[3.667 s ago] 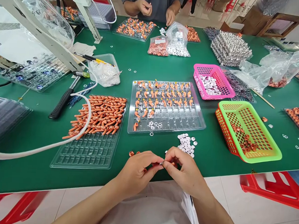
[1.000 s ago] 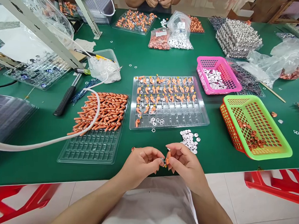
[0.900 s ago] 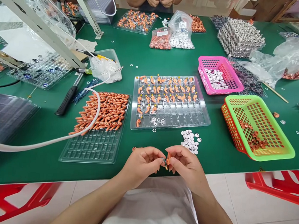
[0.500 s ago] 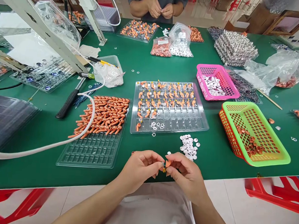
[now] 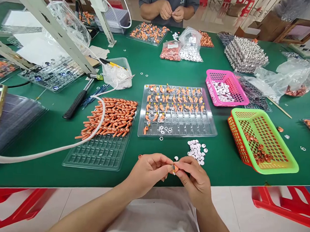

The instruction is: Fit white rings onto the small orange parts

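Between my two hands, just above the table's front edge, is a small orange part, mostly covered by fingertips. My left hand pinches its left side, where something dark and shiny shows. My right hand grips the right side with thumb and forefinger. Beyond my hands lies a clear compartment tray with rows of curved orange pieces tipped in yellow, plus loose white rings. A pile of white discs is right of my fingers. One small reddish piece sits by my left knuckles.
Left stands a tray of stacked orange tubes, crossed by a white hose; behind it lies a black-handled hammer. Right are a pink basket and a green basket. A co-worker's hands are across the table.
The view has shifted slightly. The orange part has turned between my fingers, and its yellow end, seen below before, is now out of sight. My fingertips have drawn closer together.
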`<action>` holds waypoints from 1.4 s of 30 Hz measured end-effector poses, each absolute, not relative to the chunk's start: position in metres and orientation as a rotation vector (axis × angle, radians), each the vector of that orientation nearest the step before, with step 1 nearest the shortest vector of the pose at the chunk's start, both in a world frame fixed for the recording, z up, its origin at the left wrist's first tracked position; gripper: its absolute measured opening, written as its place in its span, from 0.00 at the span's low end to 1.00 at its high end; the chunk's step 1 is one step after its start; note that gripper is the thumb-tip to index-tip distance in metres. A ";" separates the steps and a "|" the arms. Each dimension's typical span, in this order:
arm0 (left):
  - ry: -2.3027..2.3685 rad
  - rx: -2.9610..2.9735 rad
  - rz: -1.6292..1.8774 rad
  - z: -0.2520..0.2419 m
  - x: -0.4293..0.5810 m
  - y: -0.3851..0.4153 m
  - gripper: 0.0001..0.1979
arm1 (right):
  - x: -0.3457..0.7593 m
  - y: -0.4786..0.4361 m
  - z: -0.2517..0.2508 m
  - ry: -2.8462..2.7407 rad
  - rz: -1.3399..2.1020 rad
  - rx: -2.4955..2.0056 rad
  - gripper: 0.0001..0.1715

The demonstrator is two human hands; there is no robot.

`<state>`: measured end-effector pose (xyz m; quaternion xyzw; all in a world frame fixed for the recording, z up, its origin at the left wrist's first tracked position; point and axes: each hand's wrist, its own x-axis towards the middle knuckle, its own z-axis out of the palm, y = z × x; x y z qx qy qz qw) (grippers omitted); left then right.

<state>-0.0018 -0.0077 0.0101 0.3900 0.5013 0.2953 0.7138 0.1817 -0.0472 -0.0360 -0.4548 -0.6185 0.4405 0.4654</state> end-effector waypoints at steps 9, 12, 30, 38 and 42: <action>1.004 0.842 0.669 0.013 -0.007 -0.003 0.08 | 0.173 -0.047 -0.033 -1.189 1.345 -1.199 0.09; 1.034 0.826 0.669 0.011 -0.006 -0.004 0.08 | 0.171 -0.047 -0.032 -1.158 1.377 -1.209 0.09; 1.127 0.906 0.761 0.002 -0.004 -0.010 0.07 | 0.165 -0.048 -0.034 -1.188 1.356 -1.233 0.08; 1.024 0.988 0.634 0.003 -0.013 -0.011 0.13 | 0.175 -0.044 -0.028 -1.103 1.475 -1.199 0.08; 1.031 1.062 0.594 -0.003 -0.022 -0.012 0.20 | 0.178 -0.042 -0.025 -1.119 1.495 -1.244 0.08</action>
